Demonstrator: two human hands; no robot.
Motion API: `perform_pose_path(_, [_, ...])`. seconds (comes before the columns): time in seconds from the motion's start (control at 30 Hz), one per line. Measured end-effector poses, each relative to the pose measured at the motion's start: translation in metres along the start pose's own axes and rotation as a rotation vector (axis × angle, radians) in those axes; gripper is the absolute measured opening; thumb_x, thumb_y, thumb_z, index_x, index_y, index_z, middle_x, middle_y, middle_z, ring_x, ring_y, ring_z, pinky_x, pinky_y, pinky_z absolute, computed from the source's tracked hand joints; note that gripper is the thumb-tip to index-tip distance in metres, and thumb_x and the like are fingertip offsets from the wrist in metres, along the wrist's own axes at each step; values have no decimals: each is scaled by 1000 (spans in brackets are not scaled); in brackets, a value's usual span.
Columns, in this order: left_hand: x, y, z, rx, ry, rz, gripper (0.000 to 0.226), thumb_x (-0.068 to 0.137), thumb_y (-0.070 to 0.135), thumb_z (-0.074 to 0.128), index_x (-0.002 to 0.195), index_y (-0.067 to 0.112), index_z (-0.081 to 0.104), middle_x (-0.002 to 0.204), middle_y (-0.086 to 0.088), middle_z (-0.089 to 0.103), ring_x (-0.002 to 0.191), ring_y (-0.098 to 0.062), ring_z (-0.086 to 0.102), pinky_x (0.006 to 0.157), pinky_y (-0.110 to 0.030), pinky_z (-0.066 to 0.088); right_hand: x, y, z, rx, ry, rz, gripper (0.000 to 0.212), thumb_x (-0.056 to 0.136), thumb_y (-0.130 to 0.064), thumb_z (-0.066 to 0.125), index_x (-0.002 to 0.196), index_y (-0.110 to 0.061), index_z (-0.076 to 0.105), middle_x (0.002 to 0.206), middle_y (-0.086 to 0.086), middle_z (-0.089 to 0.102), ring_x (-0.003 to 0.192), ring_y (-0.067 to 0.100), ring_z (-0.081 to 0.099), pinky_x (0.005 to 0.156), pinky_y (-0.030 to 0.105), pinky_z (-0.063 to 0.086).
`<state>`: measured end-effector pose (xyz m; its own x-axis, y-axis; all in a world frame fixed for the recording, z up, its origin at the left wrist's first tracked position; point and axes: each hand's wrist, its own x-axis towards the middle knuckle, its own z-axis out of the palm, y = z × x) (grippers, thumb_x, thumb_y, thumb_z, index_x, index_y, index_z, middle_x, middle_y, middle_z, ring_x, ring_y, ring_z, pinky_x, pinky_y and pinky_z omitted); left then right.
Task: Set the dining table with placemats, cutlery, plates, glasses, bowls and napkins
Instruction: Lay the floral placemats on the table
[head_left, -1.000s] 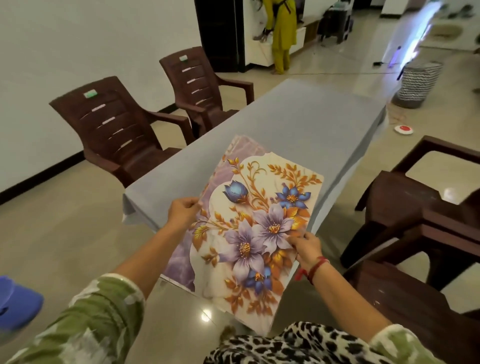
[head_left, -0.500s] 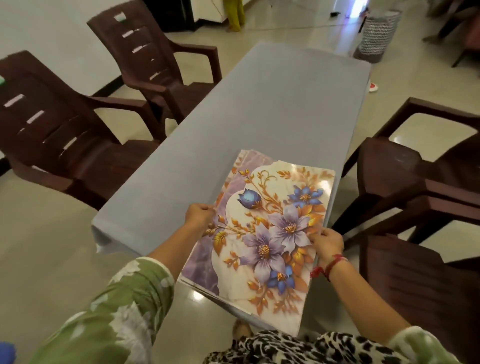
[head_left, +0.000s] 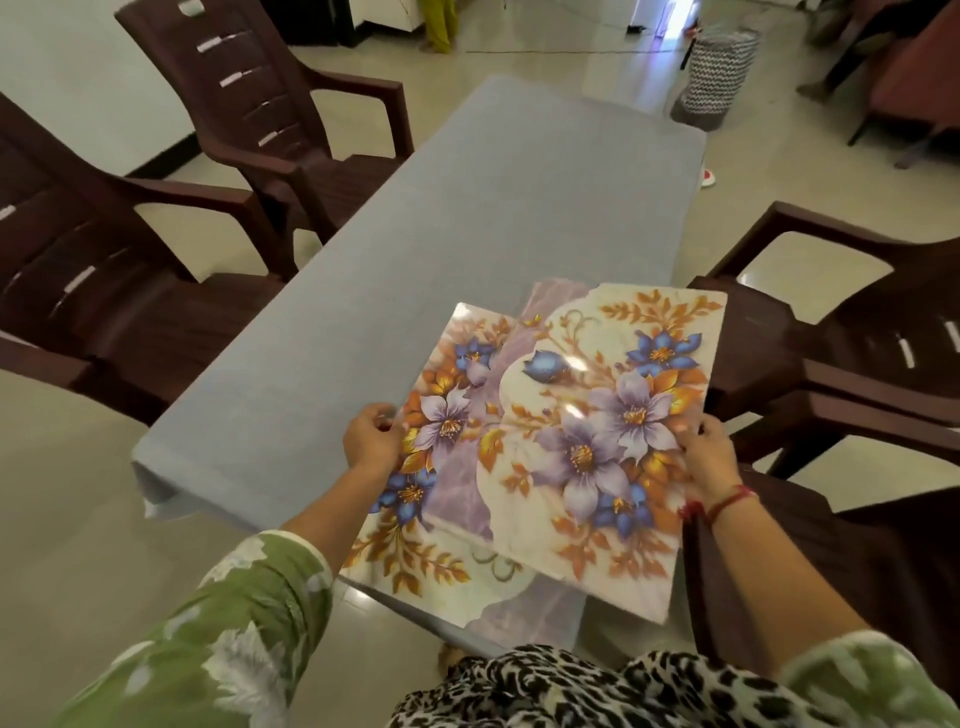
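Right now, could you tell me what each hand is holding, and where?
Left hand pinches the lower floral placemat at its left edge; right hand grips the upper placemat at its right edge.

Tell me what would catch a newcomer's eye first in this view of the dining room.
The glossy floral placemats with purple and blue flowers stand out first, fanned apart near the table's close end, the left hand gripping the lower mat's edge and the right hand gripping the upper one. Beyond them stretches the long table under a plain grey cloth. Dark brown plastic armchairs flank it on both sides.
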<state>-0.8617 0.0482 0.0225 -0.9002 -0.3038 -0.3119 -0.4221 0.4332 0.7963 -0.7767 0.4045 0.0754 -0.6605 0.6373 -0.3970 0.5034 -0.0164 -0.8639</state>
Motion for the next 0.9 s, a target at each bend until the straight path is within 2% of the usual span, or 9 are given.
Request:
perform_pose_path(0.2, [-11, 2, -6, -16, -18, 82, 20, 88, 6, 61, 106, 7, 69, 105, -11, 69, 97, -27, 63, 85, -32, 48, 23, -38, 4, 344, -91, 113, 22, 99, -6, 38, 83, -16, 49, 61, 2, 54, 33, 4, 50, 35, 16, 41])
perform_pose_path(0.4, [7, 11, -16, -113, -1, 75, 27, 90, -1, 51, 111, 4, 67, 113, -14, 66, 106, -29, 61, 90, -34, 48, 8, -90, 28, 564, -101, 252, 28, 101, -2, 32, 84, -14, 49, 83, 3, 57, 42, 10, 63, 40, 24, 51])
perform_pose_path(0.5, [4, 13, -17, 75, -174, 113, 37, 90, 17, 63, 125, 6, 59, 125, -15, 61, 116, -32, 57, 94, -38, 46, 0, -100, 36, 549, -151, 301, 24, 103, -5, 31, 82, -11, 43, 89, 7, 58, 61, 15, 66, 71, 20, 56])
perform_pose_path(0.6, [-15, 9, -10, 535, -303, 182, 90, 67, 56, 78, 138, 14, 42, 136, -14, 48, 125, -32, 47, 99, -42, 42, -19, -105, 38, 651, -143, 374, 23, 103, -6, 31, 83, -11, 40, 71, 8, 58, 38, 8, 58, 39, 13, 45])
perform_pose_path(0.63, [-26, 8, -8, 662, -301, 213, 104, 59, 65, 77, 141, 18, 35, 138, -11, 44, 128, -32, 42, 100, -44, 41, -19, -102, 37, 714, -139, 387, 16, 103, -6, 31, 94, -11, 43, 77, 8, 59, 41, 6, 61, 39, 12, 43])
perform_pose_path(0.7, [-42, 6, 0, 827, -266, 254, 122, 52, 73, 75, 147, 19, 20, 138, -10, 37, 129, -33, 38, 101, -45, 39, -20, -99, 38, 799, -129, 459, 26, 103, -8, 32, 126, -13, 43, 115, 8, 60, 93, 11, 69, 77, 15, 51])
perform_pose_path(0.77, [-41, 5, 6, 801, -207, 205, 126, 50, 68, 80, 147, 19, 16, 134, -11, 38, 124, -35, 42, 98, -45, 40, -6, -93, 38, 819, -109, 516, 37, 103, -9, 32, 140, -12, 36, 137, 2, 49, 127, 15, 49, 105, 25, 37])
perform_pose_path(0.83, [-30, 2, 6, 622, -229, 158, 114, 55, 52, 85, 144, 16, 23, 127, -14, 42, 119, -38, 48, 92, -45, 44, -13, -95, 37, 848, -120, 489, 41, 104, -8, 28, 145, -9, 30, 144, -2, 42, 133, 12, 41, 104, 20, 32])
perform_pose_path(0.9, [-15, 6, 2, 467, -228, 185, 75, 72, 38, 78, 130, 10, 41, 120, -15, 51, 112, -38, 54, 80, -39, 45, -15, -97, 36, 842, -78, 437, 43, 104, -7, 22, 147, -6, 25, 150, 1, 34, 137, 11, 35, 106, 16, 25])
